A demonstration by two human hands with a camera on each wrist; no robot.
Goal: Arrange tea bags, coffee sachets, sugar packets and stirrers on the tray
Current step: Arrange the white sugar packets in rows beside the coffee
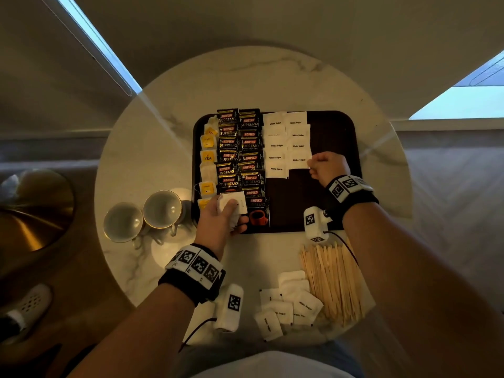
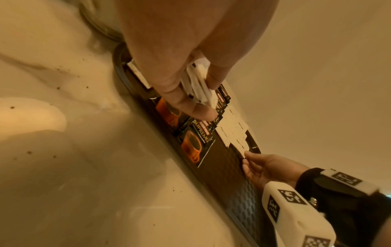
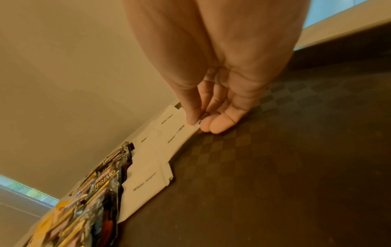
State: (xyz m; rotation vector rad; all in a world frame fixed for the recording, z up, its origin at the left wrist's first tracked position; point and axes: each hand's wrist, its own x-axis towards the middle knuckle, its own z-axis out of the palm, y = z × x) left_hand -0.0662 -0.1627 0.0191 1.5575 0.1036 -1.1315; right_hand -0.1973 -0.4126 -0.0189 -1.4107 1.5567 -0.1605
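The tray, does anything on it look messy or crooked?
Mostly neat rows. On the tray, the tea bags along the left edge sit unevenly, some tilted. The right column of sugar packets ends one short of its neighbour; the right hand is pinching its nearest packet's corner.

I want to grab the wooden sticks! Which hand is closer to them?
The right hand, though both are off on the tray. It pinches a sugar packet beyond the wooden stirrers; the left hand is farther left, holding packets.
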